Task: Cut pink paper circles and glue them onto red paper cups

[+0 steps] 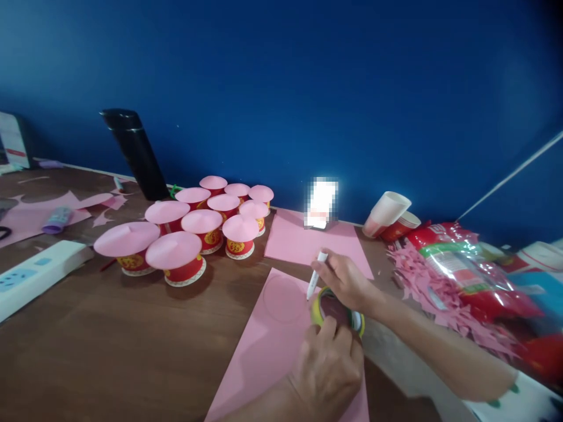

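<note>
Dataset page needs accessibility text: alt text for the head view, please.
Right hand holding a white pen beside a yellow-green ring that the left hand holds on a pink sheet marked with a faint circle. Farther left stand red cups topped with shallow pink cones.

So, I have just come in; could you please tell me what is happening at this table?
A person's left hand holds a yellow-edged roll on a pink sheet. The right hand holds a white pen, its tip pointing down close to the roll's edge. One round outline is already on the sheet, beside the roll. To the left stand red cups topped with pink paper discs.
</note>
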A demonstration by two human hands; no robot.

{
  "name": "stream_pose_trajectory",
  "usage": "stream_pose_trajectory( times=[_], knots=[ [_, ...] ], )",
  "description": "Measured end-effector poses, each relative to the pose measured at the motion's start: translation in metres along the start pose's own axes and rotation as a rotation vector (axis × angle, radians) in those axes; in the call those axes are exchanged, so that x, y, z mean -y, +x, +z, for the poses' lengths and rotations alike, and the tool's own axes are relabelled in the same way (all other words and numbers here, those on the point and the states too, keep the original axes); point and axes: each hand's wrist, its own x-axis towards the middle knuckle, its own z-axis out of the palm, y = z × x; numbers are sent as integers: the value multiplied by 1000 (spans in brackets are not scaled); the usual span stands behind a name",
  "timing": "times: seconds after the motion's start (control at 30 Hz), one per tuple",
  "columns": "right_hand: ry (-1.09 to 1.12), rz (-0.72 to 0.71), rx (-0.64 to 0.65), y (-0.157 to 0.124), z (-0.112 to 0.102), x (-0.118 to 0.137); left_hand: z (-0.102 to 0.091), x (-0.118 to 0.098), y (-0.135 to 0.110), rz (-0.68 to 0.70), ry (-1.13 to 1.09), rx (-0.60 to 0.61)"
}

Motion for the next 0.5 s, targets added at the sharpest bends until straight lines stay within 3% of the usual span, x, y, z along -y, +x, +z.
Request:
stream_pose_trajectory(
  times=[0.23,0.5],
  knots=[
    [-208,-46,168,6,10,3,3,3,0,23,-37,-23],
    [-294,-106,181,9,11,6,0,3,2,27,-24,-82]
  ],
)
